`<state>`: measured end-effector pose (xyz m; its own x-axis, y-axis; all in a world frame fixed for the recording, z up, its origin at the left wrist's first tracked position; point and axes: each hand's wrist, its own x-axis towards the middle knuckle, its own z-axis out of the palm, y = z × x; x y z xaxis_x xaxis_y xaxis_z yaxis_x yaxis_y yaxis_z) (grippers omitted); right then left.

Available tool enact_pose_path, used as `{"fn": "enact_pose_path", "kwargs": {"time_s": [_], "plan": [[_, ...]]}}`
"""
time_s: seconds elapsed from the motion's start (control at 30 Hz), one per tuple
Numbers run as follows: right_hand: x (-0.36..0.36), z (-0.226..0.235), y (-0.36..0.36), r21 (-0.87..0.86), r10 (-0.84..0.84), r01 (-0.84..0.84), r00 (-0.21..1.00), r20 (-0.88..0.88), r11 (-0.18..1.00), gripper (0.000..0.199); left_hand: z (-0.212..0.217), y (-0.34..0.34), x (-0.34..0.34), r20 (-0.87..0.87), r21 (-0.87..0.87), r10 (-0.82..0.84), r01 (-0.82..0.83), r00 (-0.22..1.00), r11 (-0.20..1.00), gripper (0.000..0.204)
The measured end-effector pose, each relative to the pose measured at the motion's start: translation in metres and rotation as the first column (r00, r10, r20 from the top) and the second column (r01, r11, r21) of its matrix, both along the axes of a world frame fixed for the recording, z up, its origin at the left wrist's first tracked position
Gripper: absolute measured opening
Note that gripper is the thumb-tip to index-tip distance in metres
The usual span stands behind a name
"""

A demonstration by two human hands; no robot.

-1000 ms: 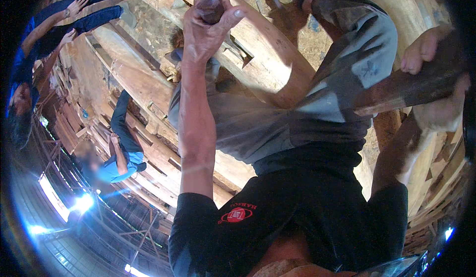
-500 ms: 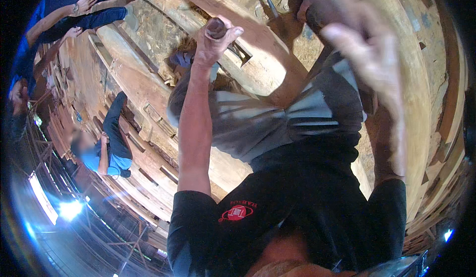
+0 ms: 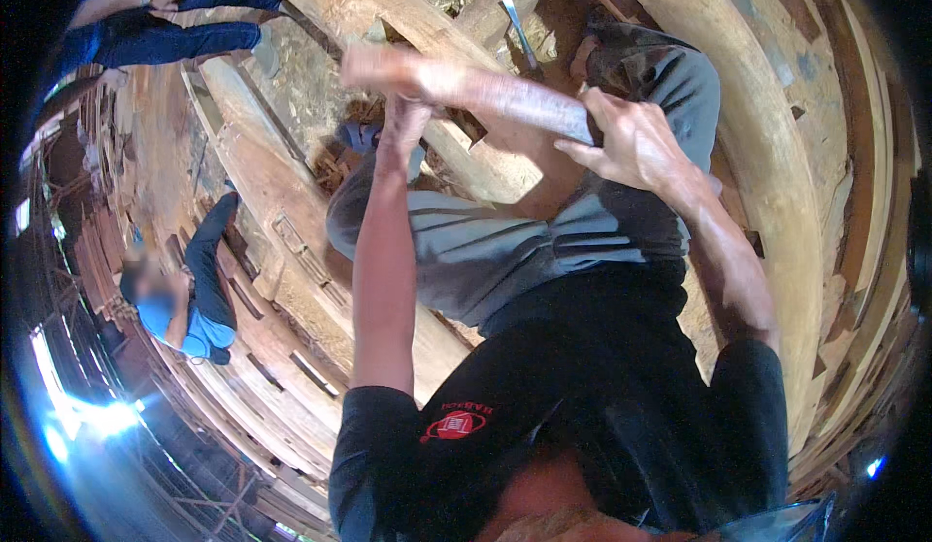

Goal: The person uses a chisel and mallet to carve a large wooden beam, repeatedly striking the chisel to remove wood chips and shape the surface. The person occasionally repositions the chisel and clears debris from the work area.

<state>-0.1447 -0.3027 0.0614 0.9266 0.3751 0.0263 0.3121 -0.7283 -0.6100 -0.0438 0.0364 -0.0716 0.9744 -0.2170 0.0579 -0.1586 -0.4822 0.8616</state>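
Across the upper middle of the view, a long wooden handle (image 3: 505,96) is running from far left to near right, blurred with motion. Left hand (image 3: 403,120) is closing around the handle's far left part, fingers wrapped together on it; what sits at that end is too blurred to tell. Right hand (image 3: 631,139) is lying at the handle's near right end with fingers spread apart; whether it is gripping cannot be told. Beneath the handle, grey trousers (image 3: 505,241) are covering the person's legs over a heavy timber beam (image 3: 388,8). Farther off, a metal tool (image 3: 517,30) is lying among wood chips. At left, a person in a blue shirt (image 3: 180,314) is crouching beside stacked beams (image 3: 262,241).
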Motion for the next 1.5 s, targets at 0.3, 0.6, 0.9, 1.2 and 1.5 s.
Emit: {"fn": "enact_pose_path", "kwargs": {"time_s": [0.3, 0.6, 0.9, 1.2, 1.5], "plan": [[0.043, 0.148, -0.028, 0.737, -0.281, 0.098, 0.951, 0.128, 0.668, 0.048, 0.067, -0.023, -0.014, -0.315, -0.223, 0.123, -0.200, 0.941, 0.954, 0.020], [0.022, 0.017, -0.002, 0.048, -0.093, 0.107, 0.967, -0.237, 0.993, 0.049, 0.050, -0.019, -0.004, -0.207, -0.162, 0.042, -0.076, 0.977, 0.984, 0.016], [0.043, -0.038, -0.011, 0.180, -0.323, 0.722, 0.499, -0.804, 0.668, 0.054, 0.030, 0.001, 0.063, -0.284, -0.224, 0.084, -0.151, 0.955, 0.963, 0.023], [0.028, -0.042, -0.034, 0.141, -0.390, 0.871, 0.349, -0.852, 0.471, 0.046, 0.057, -0.043, 0.065, -0.344, -0.462, -0.222, 0.042, 0.912, 0.886, 0.033], [0.050, 0.020, -0.075, 0.710, -0.285, 0.629, 0.777, -0.561, 0.317, 0.082, 0.050, -0.053, 0.049, -0.294, -0.557, -0.139, -0.051, 0.946, 0.829, 0.028]]}}
